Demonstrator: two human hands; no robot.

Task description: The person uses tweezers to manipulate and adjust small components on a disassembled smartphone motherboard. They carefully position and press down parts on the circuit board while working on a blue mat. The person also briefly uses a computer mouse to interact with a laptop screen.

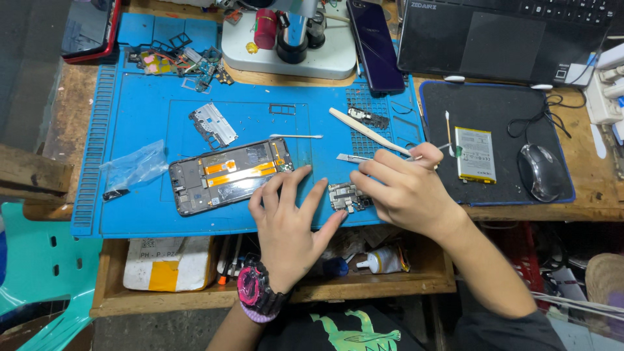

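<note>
Nearest, at six o'clock, an open drawer (195,286) under the table (65,117) holds a white box with a yellow label (168,263) and a small glue bottle (383,260). Just above it the left hand (289,218), wearing a pink and black wristwatch (257,291), lies flat on the blue work mat (130,110) with its fingers (294,182) spread apart and holding nothing. At its three o'clock, touching the thumb tip, sits a small circuit board (342,196). The right hand (406,188) rests over the board's right edge, its fingers (377,170) pinched together on a thin tool whose metal tip (351,158) sticks out toward nine o'clock. At ten o'clock from the left hand lies an opened phone body (227,174) with orange strips inside, and beyond it a grey metal shield plate (213,125). A clear plastic bag (133,166) lies at the mat's nine o'clock side. At three o'clock a black mouse pad (494,110) carries a flat battery (475,154) and a mouse (543,172). Farthest, at twelve o'clock, stand a microscope base (286,55), a dark phone (376,42) and a laptop (500,39).
</note>
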